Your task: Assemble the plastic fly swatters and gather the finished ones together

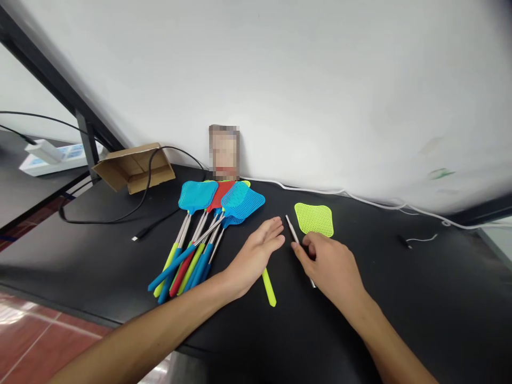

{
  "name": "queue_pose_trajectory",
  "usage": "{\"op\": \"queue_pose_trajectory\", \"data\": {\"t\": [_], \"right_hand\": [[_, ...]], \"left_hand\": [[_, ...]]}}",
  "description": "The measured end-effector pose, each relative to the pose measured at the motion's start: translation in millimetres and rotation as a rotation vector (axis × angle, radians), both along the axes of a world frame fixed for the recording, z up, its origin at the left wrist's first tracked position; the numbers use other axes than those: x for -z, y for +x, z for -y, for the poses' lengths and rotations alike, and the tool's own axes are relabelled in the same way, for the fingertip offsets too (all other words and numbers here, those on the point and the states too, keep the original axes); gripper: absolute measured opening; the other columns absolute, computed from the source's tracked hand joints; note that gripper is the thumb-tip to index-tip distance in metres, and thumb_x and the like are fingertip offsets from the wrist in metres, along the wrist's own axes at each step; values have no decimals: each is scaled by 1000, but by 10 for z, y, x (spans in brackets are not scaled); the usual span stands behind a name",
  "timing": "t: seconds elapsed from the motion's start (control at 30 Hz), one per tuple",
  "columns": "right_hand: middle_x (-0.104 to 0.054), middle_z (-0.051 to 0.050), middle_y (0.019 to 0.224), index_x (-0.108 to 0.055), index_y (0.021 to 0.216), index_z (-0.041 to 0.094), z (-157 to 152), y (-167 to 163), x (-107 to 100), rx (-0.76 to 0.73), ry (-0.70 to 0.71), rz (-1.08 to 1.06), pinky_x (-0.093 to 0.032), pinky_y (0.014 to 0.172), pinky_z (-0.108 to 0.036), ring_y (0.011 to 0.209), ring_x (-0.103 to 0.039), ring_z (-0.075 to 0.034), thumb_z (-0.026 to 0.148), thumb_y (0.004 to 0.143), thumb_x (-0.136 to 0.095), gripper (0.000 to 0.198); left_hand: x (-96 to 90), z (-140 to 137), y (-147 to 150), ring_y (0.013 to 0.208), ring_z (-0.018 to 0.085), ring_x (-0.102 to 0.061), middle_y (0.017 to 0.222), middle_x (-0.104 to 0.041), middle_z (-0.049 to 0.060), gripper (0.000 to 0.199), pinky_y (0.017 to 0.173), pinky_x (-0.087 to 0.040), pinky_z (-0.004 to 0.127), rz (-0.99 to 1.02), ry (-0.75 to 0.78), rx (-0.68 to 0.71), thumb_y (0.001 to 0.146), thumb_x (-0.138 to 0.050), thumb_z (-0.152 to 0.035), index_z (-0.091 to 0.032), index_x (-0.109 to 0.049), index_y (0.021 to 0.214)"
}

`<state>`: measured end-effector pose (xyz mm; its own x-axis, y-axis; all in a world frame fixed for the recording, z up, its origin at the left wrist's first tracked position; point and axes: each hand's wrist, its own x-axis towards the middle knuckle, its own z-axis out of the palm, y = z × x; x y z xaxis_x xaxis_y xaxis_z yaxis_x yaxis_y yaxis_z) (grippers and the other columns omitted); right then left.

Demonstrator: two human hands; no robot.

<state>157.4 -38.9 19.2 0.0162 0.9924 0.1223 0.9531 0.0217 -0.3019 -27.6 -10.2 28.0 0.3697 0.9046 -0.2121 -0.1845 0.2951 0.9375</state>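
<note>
My right hand (334, 266) is closed around a thin silver metal tube (292, 228), its tip pointing away from me and its lower end showing under the hand. Just beyond those fingers a yellow-green fly swatter head (314, 217) lies flat on the table. My left hand (252, 256) is held edge-on with fingers stretched out and nothing visible in it. Beneath it a yellow-green handle (269, 288) sticks out towards me; its upper end is hidden. Left of that hand lies a pile of fly swatters (198, 196) with blue, red and yellow-green heads and handles.
A black table (400, 309) runs along a white wall. An open cardboard box (136, 165), a blurred-out upright object (224, 152) and a black cable (149, 176) are at the back left. A white cable (312, 189) follows the wall. A power strip (72, 159) lies far left.
</note>
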Motion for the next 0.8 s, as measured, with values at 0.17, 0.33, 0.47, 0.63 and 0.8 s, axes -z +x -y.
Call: {"op": "queue_pose_trajectory", "data": {"t": [0.17,0.33,0.47,0.63,0.8], "right_hand": [[-61,1,67,-52,71,22,10,-20,40,-9,-32,74,-21,54,-29,57,-53,-15,36,96,-57,29],[-56,0,59,-48,65,22,25,-41,22,-32,-51,141,-16,54,-31,51,-51,-16,40,99,-54,39],[-56,0,57,-50,63,21,33,-71,45,-66,-55,142,-16,54,-31,50,-51,-16,43,101,-52,43],[-55,1,55,-46,61,21,-2,2,50,-13,-28,15,-20,55,-30,50,-48,-15,46,100,-52,47],[-53,2,54,-42,60,22,-61,200,10,139,47,-40,-24,57,-30,50,-41,-14,47,97,-54,47]], "left_hand": [[-235,-77,-186,88,22,-65,88,-71,7,25,84,-47,37,-786,771,-22,101,-47,-31,-20,-65,88],[-244,-62,-225,60,26,-60,60,-61,11,57,61,-35,36,-1453,899,172,103,-38,-49,-17,-64,64],[-149,20,-157,68,32,-67,67,-67,16,65,63,-39,38,-1532,886,347,99,-40,-62,-14,-73,71],[-91,42,-119,75,31,-71,76,-72,16,48,66,-43,37,-1501,916,403,99,-47,-49,-13,-75,82],[-80,15,-115,72,33,-71,71,-70,14,42,62,-42,37,-1503,905,415,98,-46,-39,-14,-74,78]]}}
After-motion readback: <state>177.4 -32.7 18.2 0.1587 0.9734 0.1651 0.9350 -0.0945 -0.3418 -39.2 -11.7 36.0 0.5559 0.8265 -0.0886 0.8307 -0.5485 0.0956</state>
